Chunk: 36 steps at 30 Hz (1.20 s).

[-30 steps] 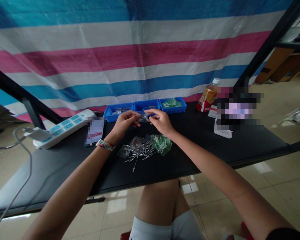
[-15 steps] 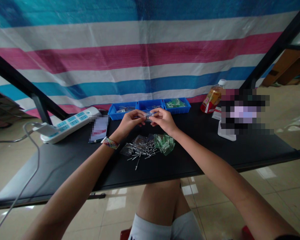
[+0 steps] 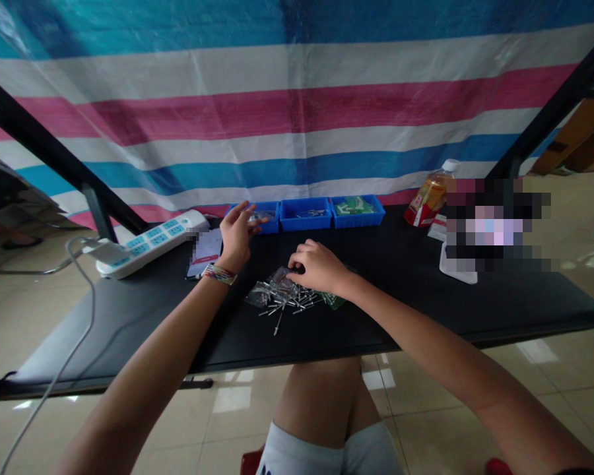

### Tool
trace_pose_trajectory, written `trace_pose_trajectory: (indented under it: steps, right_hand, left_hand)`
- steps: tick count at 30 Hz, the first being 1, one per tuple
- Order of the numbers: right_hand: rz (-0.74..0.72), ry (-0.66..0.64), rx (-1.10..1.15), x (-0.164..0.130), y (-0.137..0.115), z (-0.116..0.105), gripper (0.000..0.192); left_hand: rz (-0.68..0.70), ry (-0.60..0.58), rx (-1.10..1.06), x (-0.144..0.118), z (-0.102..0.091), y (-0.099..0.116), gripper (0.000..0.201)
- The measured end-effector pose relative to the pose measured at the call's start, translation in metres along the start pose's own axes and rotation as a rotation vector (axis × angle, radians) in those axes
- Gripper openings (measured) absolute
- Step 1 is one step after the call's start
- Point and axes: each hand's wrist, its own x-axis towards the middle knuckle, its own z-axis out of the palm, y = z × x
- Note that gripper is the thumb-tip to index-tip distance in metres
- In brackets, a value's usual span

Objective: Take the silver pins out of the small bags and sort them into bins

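My left hand [image 3: 236, 234] is raised beside the left blue bin [image 3: 272, 227], fingers apart, nothing visible between them. Clear plastic-wrapped pieces [image 3: 260, 216] show in that bin just past the fingertips. My right hand [image 3: 319, 269] hovers low over the pile, its fingers curled and the thumb a little apart, at the edge of a small clear plastic bag [image 3: 278, 280]. Loose silver pop rivets [image 3: 292, 303] lie around this bag. Most of a green packet [image 3: 332, 300] is hidden beneath my right hand.
The middle blue bin [image 3: 305, 224] holds thin metal pieces; the right blue bin [image 3: 357, 223] holds green packets. A white power strip [image 3: 153, 243] and a phone [image 3: 205, 254] lie left. A drink bottle [image 3: 430, 194] and white object [image 3: 458, 265] stand right, on the black table [image 3: 406, 310].
My hands have parted from the small clear item they held together. The left has moved left to the left bin; the right has come down to the pile. The item is out of both hands.
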Motion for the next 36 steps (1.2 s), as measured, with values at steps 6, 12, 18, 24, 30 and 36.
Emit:
trace_pose_trajectory:
  steps: [6,12,18,24,30,36]
  right_hand:
    - [0.018,-0.024,0.052,0.003,0.008,0.005,0.011]
    - [0.042,0.009,0.044,0.002,0.010,0.003,0.007]
    - [0.027,-0.031,0.021,0.004,0.009,0.008,0.012]
    - [0.035,-0.027,0.049,0.006,0.009,0.012,0.011]
    - [0.061,0.199,0.272,0.010,0.016,0.002,0.016]
    - [0.262,0.405,0.840,0.020,0.036,0.007,0.012]
  left_hand:
    - [0.076,-0.066,0.073,-0.004,0.001,-0.001,0.043]
    - [0.188,-0.075,0.267,-0.012,0.006,-0.001,0.021]
    - [0.273,-0.155,0.380,-0.024,0.011,0.005,0.011]
    - [0.306,-0.257,0.385,-0.029,0.016,0.005,0.012]
    - [0.278,-0.442,0.425,-0.032,0.018,0.007,0.015]
    - [0.215,-0.607,0.363,-0.034,0.021,0.013,0.039]
